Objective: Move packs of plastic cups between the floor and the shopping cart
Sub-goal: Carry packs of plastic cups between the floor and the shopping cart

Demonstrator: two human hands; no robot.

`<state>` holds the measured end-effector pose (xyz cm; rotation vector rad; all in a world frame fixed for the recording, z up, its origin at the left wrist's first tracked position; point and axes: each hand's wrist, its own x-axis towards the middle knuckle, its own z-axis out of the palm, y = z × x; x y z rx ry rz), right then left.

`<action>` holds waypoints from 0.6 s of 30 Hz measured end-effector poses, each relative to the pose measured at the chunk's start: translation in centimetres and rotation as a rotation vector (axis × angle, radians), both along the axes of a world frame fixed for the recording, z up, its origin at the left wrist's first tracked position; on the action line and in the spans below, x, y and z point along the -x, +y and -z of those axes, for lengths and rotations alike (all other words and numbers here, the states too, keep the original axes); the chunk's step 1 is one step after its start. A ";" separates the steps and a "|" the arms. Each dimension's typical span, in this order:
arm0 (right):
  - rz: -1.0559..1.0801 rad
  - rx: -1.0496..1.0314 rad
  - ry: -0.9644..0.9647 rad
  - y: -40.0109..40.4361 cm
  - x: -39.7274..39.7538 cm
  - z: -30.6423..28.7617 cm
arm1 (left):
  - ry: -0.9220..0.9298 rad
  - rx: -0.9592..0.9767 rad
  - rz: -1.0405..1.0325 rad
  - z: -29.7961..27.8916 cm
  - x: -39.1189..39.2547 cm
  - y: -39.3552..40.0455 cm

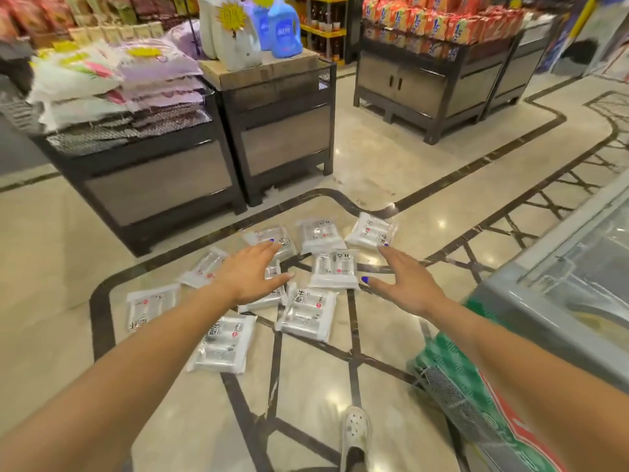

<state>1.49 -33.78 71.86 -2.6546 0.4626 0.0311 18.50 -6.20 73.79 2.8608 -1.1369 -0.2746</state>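
White and perforated, a clog-style shoe [355, 434] stands on the glossy beige marble floor [61, 253] at the bottom of the view, among dark inlaid lines. To its right, at the lower right edge, shows the mesh side of a shopping cart [452, 396] with green and red plastic behind it. Ahead of the shoe, clear plastic packs of plastic cups [223, 345] with white labels lie scattered flat on the floor, some overlapping, roughly ten in all; one pack lies apart at the left [151, 306], another sits between the two hands [335, 270], and the farthest one lies near the curved dark inlay [372, 229]. Both bare arms reach forward over this scatter. The left hand [253, 274] hovers above the middle packs with fingers straight and spread, its grip open and holding nothing. The right hand [400, 284], with blue-painted nails, is likewise open, fingers extended toward the farther packs, grasping nothing. Along the right edge runs a glass-topped chest freezer [578, 274]. Beyond the packs stand dark-framed display bins: one at the left piled with white and lilac bagged goods [115, 83], one carrying blue detergent bottles [284, 28], and one farther right stacked with orange snack packets [439, 25].
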 end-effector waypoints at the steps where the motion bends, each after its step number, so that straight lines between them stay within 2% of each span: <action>1: -0.005 -0.006 0.005 -0.6 -1.4 0.8 | 0.009 -0.001 -0.007 0.6 -1.1 -0.6; 10: -0.076 -0.107 0.157 -7.0 -14.1 7.0 | 0.198 0.054 -0.115 6.6 -10.8 -7.7; 18: -0.076 -0.161 0.203 -7.8 -22.3 11.6 | 0.319 0.016 -0.123 12.2 -18.1 -9.0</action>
